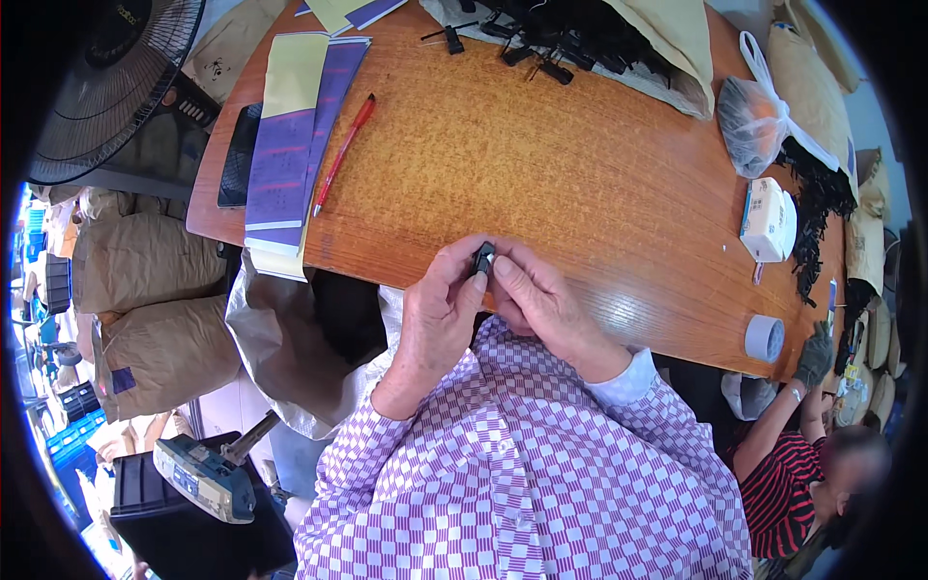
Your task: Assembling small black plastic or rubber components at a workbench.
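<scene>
Item: small black clip [482,258], pinched between fingertips of left hand [437,314] and right hand [543,302] at counter [541,164] edge, six o'clock; risk: slipping off into lap.

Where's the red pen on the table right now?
In the head view, the red pen lies on the wooden table to the person's upper left, just right of the purple and yellow paper strips, well away from both hands.

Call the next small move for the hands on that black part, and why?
Probably press the small black part together: both the left hand and right hand pinch it at fingertips over the table edge, with more black parts piled across the table.
</scene>
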Available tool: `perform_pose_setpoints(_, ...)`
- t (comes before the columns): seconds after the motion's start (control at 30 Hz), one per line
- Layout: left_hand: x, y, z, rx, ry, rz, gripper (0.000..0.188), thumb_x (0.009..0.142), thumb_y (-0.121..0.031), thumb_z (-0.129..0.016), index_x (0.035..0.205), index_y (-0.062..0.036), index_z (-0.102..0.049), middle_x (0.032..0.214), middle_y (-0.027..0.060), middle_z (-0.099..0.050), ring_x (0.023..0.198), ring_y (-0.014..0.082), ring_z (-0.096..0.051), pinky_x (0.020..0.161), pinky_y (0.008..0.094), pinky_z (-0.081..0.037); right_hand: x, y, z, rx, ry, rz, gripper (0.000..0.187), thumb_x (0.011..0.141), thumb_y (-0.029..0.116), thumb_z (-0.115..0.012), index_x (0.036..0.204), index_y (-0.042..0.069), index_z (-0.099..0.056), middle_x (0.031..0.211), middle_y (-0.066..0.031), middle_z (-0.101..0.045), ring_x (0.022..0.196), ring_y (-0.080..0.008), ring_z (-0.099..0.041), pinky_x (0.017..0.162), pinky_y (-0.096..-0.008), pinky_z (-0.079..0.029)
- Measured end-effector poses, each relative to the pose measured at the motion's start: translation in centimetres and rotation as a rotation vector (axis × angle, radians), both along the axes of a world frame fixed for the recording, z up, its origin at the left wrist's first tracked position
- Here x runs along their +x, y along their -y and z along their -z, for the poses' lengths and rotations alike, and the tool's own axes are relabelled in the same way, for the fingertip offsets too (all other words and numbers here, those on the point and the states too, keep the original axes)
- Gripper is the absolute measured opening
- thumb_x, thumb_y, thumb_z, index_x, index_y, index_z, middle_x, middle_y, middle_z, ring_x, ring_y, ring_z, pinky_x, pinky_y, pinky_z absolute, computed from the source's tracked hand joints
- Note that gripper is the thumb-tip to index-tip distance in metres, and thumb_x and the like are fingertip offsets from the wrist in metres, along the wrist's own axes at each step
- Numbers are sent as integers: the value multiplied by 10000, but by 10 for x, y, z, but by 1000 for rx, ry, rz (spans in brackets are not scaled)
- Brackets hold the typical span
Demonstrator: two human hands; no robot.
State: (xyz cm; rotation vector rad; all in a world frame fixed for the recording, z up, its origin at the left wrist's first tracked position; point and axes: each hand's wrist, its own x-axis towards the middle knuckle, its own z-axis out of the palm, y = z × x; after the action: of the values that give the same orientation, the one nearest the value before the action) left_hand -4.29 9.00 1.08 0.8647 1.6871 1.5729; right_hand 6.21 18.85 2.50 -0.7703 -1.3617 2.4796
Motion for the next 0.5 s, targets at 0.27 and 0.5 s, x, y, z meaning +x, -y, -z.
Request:
perform_pose_setpoints(0.27,-7,-9,2,-16,-85,-56,312,889,44,-527,1196,-15,-539,975,85,-639,873,119,-612,754,251,-502,-16,-3,4,44,-10,2,330,1014,249,-400,1263,41,-458,752,52,-453,606,-18,-409,497,-157,-315)
perform_pose_setpoints(0.5,-10,-10,8,-100,-138,-134,328,863,61,-544,1179,-21,-569,965,118,-660,883,141,-637,751,257,-503,-25,-5,33,-52,-48,-5,304,1003,199,-432,1263,43,-453,1005,14,-532,933,-62,-510,790,-210,-456)
